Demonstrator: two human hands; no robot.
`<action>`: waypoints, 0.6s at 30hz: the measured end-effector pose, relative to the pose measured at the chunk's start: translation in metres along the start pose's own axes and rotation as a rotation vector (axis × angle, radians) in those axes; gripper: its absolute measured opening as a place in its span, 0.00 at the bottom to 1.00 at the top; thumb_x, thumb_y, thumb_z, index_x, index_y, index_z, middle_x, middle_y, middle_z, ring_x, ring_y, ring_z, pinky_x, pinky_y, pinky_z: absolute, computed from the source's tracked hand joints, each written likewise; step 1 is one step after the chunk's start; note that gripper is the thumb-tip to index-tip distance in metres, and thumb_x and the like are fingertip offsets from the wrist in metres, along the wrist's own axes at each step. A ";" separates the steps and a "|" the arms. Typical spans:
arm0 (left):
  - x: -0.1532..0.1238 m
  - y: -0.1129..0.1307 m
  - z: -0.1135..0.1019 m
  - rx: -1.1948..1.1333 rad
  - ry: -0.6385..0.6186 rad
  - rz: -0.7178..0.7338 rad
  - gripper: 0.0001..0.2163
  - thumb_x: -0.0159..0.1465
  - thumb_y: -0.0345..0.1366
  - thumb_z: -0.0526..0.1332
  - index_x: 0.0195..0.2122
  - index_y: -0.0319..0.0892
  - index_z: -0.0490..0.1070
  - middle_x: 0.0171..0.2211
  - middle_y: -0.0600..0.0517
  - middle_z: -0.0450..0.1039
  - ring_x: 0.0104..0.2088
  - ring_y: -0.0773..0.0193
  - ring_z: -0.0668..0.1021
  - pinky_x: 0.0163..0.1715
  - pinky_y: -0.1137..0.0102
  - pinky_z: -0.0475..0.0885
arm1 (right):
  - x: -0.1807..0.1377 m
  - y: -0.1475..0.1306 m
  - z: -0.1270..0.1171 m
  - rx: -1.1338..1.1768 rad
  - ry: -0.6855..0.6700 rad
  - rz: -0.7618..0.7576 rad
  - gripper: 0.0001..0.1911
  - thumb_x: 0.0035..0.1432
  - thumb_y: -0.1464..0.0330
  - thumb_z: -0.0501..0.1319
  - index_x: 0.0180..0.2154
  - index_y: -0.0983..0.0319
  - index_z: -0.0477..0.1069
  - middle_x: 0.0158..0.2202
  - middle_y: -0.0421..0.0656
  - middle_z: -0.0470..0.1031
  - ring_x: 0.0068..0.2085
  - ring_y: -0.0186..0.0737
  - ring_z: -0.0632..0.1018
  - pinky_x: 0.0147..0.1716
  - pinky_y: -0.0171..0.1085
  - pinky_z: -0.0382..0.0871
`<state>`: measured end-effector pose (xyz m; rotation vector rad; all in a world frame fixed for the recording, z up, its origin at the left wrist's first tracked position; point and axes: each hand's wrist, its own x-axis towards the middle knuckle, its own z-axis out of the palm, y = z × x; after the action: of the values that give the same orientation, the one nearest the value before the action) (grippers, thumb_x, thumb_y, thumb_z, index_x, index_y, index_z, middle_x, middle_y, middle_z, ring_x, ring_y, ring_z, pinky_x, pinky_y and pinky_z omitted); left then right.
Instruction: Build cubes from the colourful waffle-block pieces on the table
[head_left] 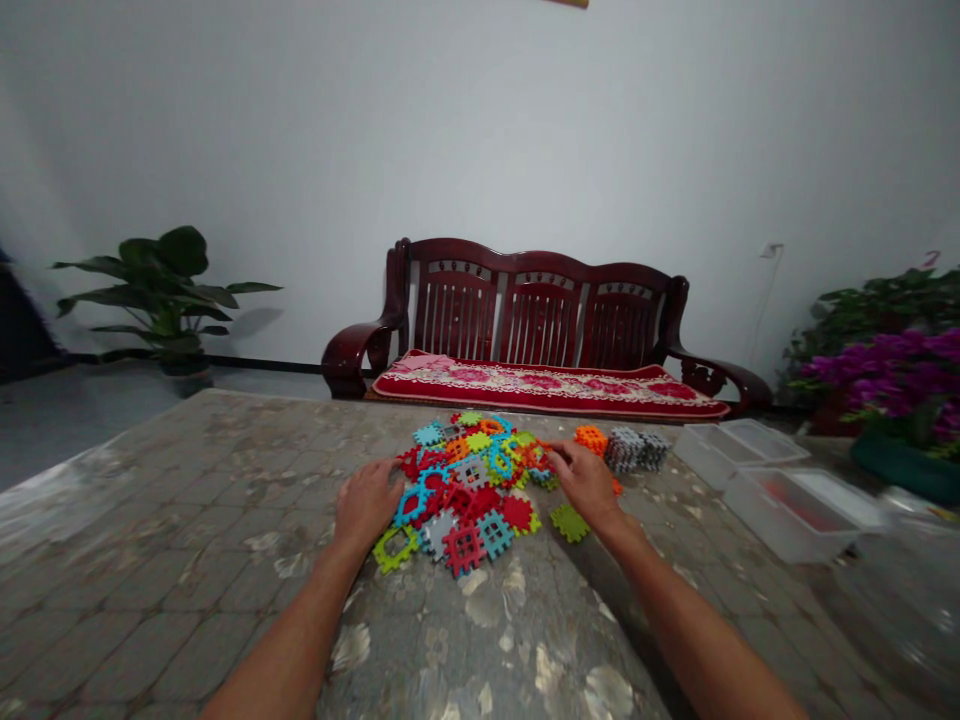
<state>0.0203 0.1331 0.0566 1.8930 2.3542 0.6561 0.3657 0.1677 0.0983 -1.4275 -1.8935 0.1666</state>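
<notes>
A heap of toothed plastic interlocking tiles (466,502) in red, blue, lime green, grey and orange lies on the table. Some tiles are solid, others have open centres or window grids. My left hand (367,500) rests against the heap's left edge, palm down, its fingers loosely extended and partly hidden. At the right side of the heap, my right hand (587,484) has thumb and fingertips closed at an orange interlocking tile (538,454). A single olive-green tile (570,523) lies flat just below my right wrist.
Behind my right hand stand stacked orange tiles (592,439) and rows of grey tiles (636,450). Two clear plastic boxes (799,515) sit at the right, near a transparent container (911,585) and purple flowers (892,370). A wooden bench (540,305) stands beyond the patterned tablecloth (187,530).
</notes>
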 end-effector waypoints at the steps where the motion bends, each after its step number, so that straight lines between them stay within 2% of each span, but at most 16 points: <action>1: 0.000 0.000 0.000 0.002 0.009 0.005 0.19 0.67 0.37 0.54 0.56 0.48 0.75 0.60 0.47 0.76 0.60 0.53 0.75 0.63 0.56 0.66 | -0.002 0.006 -0.006 0.040 0.009 0.065 0.17 0.65 0.62 0.54 0.47 0.55 0.80 0.44 0.43 0.84 0.45 0.45 0.81 0.47 0.41 0.72; 5: 0.000 -0.001 0.001 0.009 0.025 0.021 0.19 0.67 0.38 0.54 0.56 0.48 0.76 0.58 0.47 0.78 0.60 0.53 0.76 0.62 0.58 0.67 | -0.016 0.034 -0.028 0.036 0.040 0.268 0.21 0.61 0.61 0.55 0.49 0.61 0.79 0.41 0.46 0.84 0.41 0.47 0.82 0.42 0.41 0.73; 9: 0.001 -0.002 0.002 0.025 0.019 0.029 0.20 0.67 0.38 0.53 0.56 0.46 0.75 0.59 0.46 0.77 0.60 0.52 0.76 0.63 0.57 0.66 | -0.036 0.055 -0.037 -0.056 -0.002 0.319 0.21 0.61 0.64 0.53 0.50 0.61 0.77 0.39 0.46 0.84 0.40 0.46 0.82 0.41 0.39 0.72; 13: 0.002 -0.001 0.000 0.041 -0.003 0.019 0.20 0.67 0.39 0.52 0.57 0.46 0.75 0.59 0.45 0.76 0.60 0.51 0.76 0.62 0.56 0.67 | -0.053 0.062 -0.026 -0.129 -0.040 0.329 0.18 0.60 0.65 0.54 0.46 0.58 0.79 0.42 0.45 0.84 0.44 0.47 0.82 0.44 0.40 0.72; 18: 0.002 0.000 -0.001 0.038 -0.008 0.017 0.21 0.67 0.39 0.51 0.57 0.47 0.75 0.60 0.46 0.76 0.61 0.52 0.76 0.62 0.56 0.67 | -0.057 0.064 -0.006 0.001 -0.082 0.386 0.18 0.60 0.63 0.54 0.46 0.59 0.78 0.32 0.42 0.83 0.36 0.44 0.82 0.37 0.39 0.73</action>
<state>0.0190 0.1344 0.0581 1.9295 2.3654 0.6080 0.4252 0.1397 0.0424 -1.7980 -1.6612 0.4154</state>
